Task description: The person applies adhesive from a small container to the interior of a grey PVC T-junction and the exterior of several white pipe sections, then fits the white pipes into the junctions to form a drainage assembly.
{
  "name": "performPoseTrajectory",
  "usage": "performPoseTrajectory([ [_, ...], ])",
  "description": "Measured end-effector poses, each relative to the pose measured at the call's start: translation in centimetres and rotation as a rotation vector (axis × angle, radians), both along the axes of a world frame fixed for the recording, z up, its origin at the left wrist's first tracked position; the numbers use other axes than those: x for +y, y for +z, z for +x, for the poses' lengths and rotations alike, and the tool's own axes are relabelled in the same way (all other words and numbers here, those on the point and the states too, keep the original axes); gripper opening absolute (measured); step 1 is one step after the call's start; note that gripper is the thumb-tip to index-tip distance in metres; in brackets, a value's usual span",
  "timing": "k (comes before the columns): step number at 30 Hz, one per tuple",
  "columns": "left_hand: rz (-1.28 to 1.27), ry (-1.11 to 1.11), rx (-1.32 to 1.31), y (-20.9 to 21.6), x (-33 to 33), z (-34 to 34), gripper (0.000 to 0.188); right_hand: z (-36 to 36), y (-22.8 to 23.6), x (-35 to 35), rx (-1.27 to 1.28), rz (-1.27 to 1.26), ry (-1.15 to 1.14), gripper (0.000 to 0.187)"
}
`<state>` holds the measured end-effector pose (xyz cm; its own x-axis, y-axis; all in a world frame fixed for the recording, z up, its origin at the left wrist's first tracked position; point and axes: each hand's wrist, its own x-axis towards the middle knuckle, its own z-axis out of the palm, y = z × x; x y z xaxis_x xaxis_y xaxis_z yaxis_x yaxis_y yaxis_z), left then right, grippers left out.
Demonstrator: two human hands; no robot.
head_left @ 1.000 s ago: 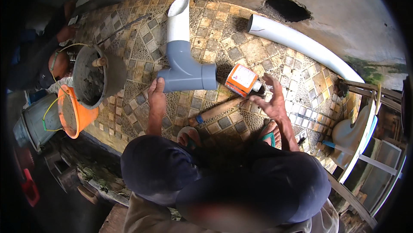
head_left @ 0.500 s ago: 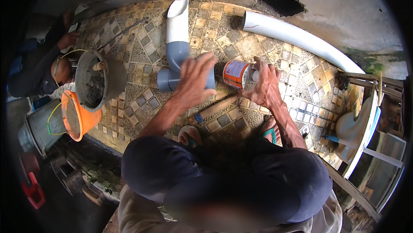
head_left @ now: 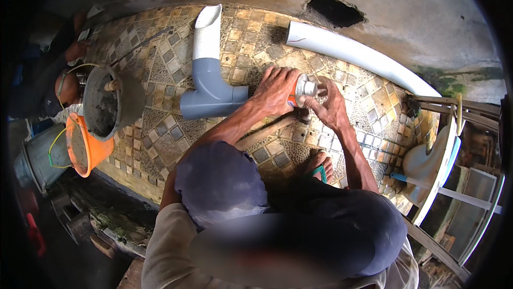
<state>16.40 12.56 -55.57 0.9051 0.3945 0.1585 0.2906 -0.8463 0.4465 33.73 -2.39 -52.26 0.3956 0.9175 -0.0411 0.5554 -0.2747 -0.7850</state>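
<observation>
While the left hand [head_left: 277,90] wraps its fingers round an orange can [head_left: 292,98] at centre frame, the right hand [head_left: 331,108] half-curls at its round silvery top [head_left: 305,84], grip unclear; left of centre, a smooth grey T-fitting [head_left: 210,92] lies on rough tiles [head_left: 172,131].

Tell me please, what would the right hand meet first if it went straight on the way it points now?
Probably the silvery top of the orange can, which the left hand holds. The right hand looks very close to it; actual contact is unclear.
</observation>
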Motion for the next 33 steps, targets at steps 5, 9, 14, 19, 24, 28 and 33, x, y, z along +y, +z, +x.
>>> performPoseTrajectory([
  [5, -0.026, -0.016, 0.113, 0.6, 0.5, 1.1, 0.107, 1.1, -2.0, -0.3, 0.074, -0.118, -0.149, 0.053],
  [9, 0.009, -0.018, 0.128, 0.6, 0.9, 1.2, 0.108, 1.2, -2.1, 0.8, 0.055, -0.059, -0.074, 0.047],
  [14, 0.025, -0.019, 0.110, -0.2, 0.9, 0.9, 0.108, 2.2, -1.3, 1.5, 0.202, -0.124, -0.023, 0.050],
  [19, 0.051, -0.018, 0.052, 0.0, 0.5, 1.6, 0.106, 3.3, -1.7, 1.0, 0.022, 0.091, 0.157, 0.036],
  [24, -0.004, -0.005, 0.183, 0.5, 0.9, 0.9, 0.117, 3.1, -0.5, 1.7, 0.028, 0.025, 0.206, 0.039],
  [28, 0.003, 0.016, 0.182, 1.0, 1.0, -1.5, 0.133, 3.3, 0.6, 1.1, 0.142, -0.036, 0.099, 0.041],
  [33, -0.025, 0.189, 0.357, 5.6, 1.6, -9.6, 0.136, 2.5, 1.8, 1.3, -0.023, 0.057, 0.120, 0.041],
])
